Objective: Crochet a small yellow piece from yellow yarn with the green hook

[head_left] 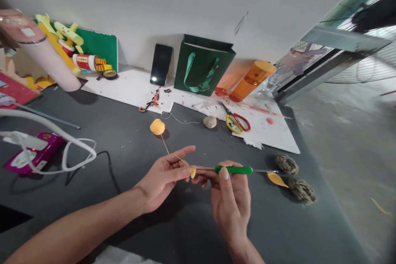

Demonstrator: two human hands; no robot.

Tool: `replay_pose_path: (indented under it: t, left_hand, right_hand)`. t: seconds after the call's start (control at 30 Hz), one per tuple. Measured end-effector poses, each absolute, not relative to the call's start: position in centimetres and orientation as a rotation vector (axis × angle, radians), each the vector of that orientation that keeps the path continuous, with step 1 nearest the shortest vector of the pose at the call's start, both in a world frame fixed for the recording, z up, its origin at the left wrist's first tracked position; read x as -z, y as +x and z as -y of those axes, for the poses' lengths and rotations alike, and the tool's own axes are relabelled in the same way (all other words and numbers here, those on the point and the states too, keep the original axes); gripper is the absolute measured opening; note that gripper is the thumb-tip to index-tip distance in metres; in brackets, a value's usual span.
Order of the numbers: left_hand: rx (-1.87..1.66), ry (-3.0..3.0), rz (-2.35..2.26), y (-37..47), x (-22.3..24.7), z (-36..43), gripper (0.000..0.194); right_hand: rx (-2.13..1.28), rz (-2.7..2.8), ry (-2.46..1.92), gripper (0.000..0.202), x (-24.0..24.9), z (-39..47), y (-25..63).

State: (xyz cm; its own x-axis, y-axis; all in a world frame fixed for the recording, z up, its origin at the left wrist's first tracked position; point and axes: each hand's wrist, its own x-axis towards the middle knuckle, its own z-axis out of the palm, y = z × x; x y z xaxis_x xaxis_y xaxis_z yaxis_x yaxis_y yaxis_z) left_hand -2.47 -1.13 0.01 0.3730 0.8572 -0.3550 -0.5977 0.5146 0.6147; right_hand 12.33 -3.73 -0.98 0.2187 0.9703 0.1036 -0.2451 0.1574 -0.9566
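My left hand (165,177) pinches a small piece of yellow crochet work (193,172) between thumb and fingers, its index finger stretched out. Over that hand a yellow strand runs up to a ball of yellow yarn (157,127). In my right hand (230,198) is a crochet hook (238,170) with a green handle, lying nearly level. Its left tip reaches the yellow piece; whether a loop is on it is too small to tell. By the hook's other end lie a yellow leaf-shaped piece (277,180) and two grey-green yarn bundles (286,163).
Scissors (236,123) and a beige yarn ball (210,122) lie beyond my hands. Along the wall stand a phone (161,64), a green paper bag (204,66) and an orange bottle (252,81). White cables (89,154) and a purple power strip (34,154) are at left.
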Motion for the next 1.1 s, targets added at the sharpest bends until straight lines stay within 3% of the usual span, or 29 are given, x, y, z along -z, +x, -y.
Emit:
replay_pose_path:
  t: [0.23, 0.53, 0.77, 1.1]
  left_hand:
    - [-0.977, 0.448, -0.65, -2.3, 0.1, 1.4, 0.048]
    - [-1.01, 0.483, -0.691, -2.2, 0.1, 1.6, 0.048]
    - [-1.056, 0.414, -0.75, -2.0, 0.3, 1.7, 0.057]
    - [-0.981, 0.364, -0.705, -2.2, 0.3, 1.5, 0.059]
  right_hand:
    - [-1.185, 0.85, -0.909, 0.017, 1.1, 3.4, 12.1]
    - [-0.944, 1.073, -0.956, 0.003, 1.8, 3.9, 12.3]
    - [-0.502, 1.587, -0.879, 0.041, 1.9, 4.2, 12.8]
    - [-0.769, 1.126, -1.092, 0.005, 2.5, 4.6, 12.5]
